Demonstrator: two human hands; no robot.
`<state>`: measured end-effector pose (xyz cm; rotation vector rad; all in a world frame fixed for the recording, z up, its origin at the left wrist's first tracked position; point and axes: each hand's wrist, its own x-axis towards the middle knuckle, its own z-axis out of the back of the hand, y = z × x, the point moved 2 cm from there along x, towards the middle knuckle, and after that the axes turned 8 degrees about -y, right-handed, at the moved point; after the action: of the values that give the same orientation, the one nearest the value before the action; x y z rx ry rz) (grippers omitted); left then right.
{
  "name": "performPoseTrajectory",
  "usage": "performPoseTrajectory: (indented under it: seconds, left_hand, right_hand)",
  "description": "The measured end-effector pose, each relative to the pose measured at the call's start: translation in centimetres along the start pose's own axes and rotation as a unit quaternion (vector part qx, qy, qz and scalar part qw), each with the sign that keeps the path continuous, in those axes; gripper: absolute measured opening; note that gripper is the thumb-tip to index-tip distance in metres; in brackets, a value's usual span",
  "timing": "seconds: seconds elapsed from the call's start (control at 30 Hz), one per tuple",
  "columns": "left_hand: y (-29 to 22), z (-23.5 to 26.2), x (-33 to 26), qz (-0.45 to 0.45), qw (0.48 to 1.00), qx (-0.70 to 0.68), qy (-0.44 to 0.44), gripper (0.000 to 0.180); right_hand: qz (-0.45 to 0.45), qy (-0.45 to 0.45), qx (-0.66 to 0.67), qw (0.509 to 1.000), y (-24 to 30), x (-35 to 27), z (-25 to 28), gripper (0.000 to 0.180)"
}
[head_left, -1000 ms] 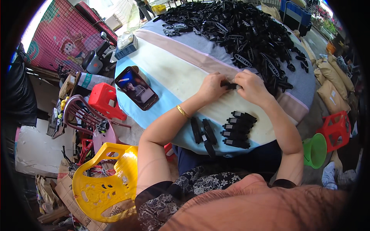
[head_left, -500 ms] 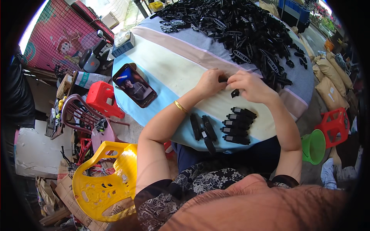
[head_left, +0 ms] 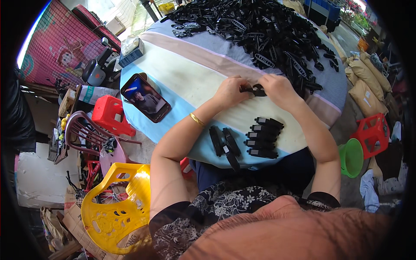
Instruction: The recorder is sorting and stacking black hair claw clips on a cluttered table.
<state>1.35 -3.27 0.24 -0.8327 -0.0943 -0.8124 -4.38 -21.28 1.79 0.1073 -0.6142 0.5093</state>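
I see both hands closed on one small black plastic part (head_left: 255,90): the left hand (head_left: 229,92) has its grip on the left end, the right hand (head_left: 279,89) on the right end, just above the counter (head_left: 195,73). Near my body lie a row of finished black pieces (head_left: 262,138) and long black strips (head_left: 225,145). A big pile of black parts (head_left: 255,30) covers the far side. A phone (head_left: 145,103) lies to the left.
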Motion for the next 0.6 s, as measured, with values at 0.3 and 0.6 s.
performPoseTrajectory:
  seconds: [0.3, 0.6]
  left_hand:
    - [0.0, 0.0, 0.0, 0.004, 1.000, -0.011, -0.005, 0.023]
    - [0.2, 0.1, -0.2, 0.021, 1.000, -0.008, -0.005, 0.023]
  right_hand:
    - [-0.242, 0.089, 0.375, 0.890, -0.6, 0.2, 0.3, 0.018]
    - [-0.154, 0.055, 0.186, 0.969, 1.1, 0.0, 2.9, 0.015]
